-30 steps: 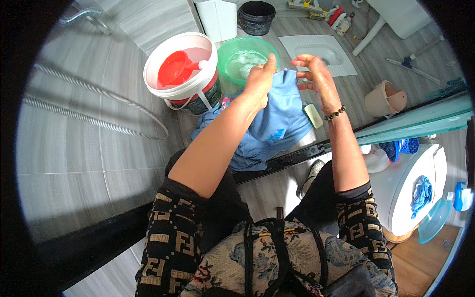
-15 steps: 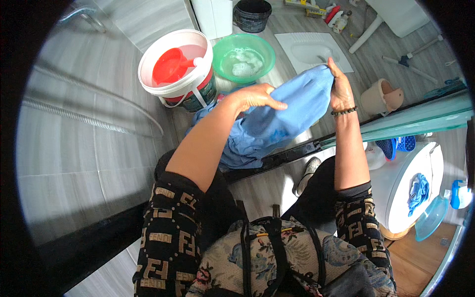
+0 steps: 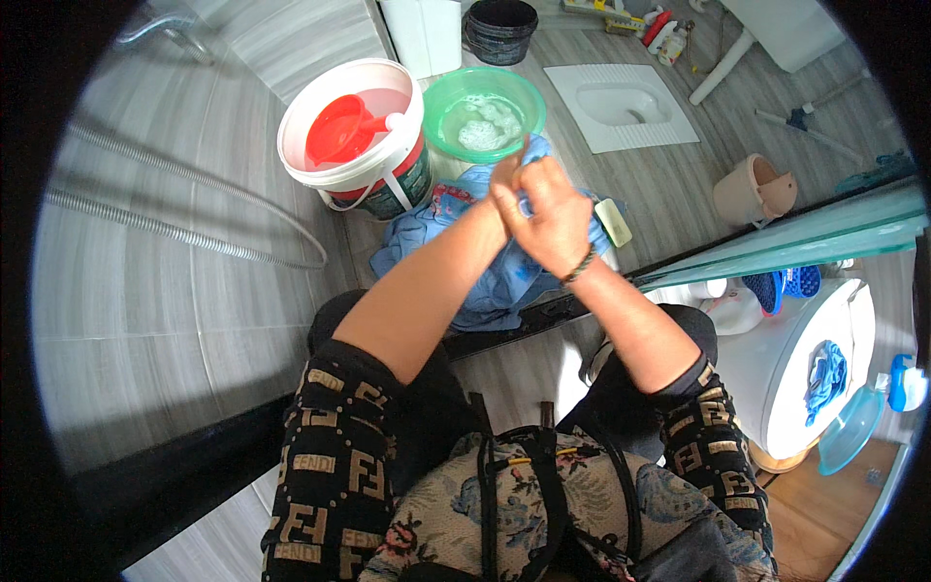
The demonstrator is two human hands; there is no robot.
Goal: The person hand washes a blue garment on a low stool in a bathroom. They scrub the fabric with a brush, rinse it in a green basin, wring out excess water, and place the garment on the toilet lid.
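Observation:
A blue garment lies bunched over the floor in front of me, with a darker blue patch on it. My right hand is closed in a fist around a gathered part of it. Pressed against that fist, my left hand grips the same cloth; its fingers are partly hidden and slightly blurred. A bit of cloth sticks up above both hands. Just right of them, a pale yellowish bar of soap rests beside the cloth. Under the garment's left part, a red patterned piece shows.
Beyond the garment stands a green basin of sudsy water. To its left, a white-rimmed bucket holds a red dipper. A squat toilet, a beige pail, a black bucket and a glass panel edge surround the space.
My hands have come together from a stretched-out hold, the right one moving left and down. The garment is now bunched between them, and the soap bar has come into view.

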